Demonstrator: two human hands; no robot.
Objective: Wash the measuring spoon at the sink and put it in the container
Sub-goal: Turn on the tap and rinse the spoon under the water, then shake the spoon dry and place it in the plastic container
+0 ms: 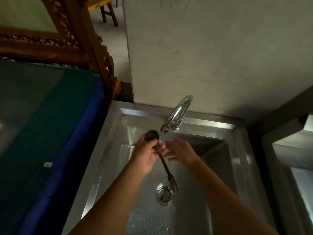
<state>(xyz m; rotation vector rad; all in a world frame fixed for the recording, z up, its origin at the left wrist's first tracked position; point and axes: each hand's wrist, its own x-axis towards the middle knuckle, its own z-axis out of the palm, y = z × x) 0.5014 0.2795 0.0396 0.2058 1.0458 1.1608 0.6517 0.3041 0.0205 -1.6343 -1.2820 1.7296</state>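
Now we're over the steel sink (108, 150), looking straight down, and both bare hands are out above the basin. The left hand (147, 153) has its grip clenched around the measuring spoon (162, 158), fingers wrapped near the top of the long dark handle. The round dark bowl of the spoon pokes up past the knuckles, just beside the mouth of the curved chrome tap (177, 114). The handle slants down and to the right, its flat end hanging above the round drain (164, 194) at the bottom of the basin.

Over to the right hand (179, 151): its grip is released, fingers spread and blurred, sitting just beside the spoon's handle at about the level of the left hand's fingers. Whether it touches the handle, I cannot tell. Water from the tap I cannot make out either, though droplets glint on the sink's left rim.

Left of the sink lies a blue and green cloth (50, 124), with a carved wooden frame (72, 36) behind it. A plain grey wall (211, 48) rises behind the tap.
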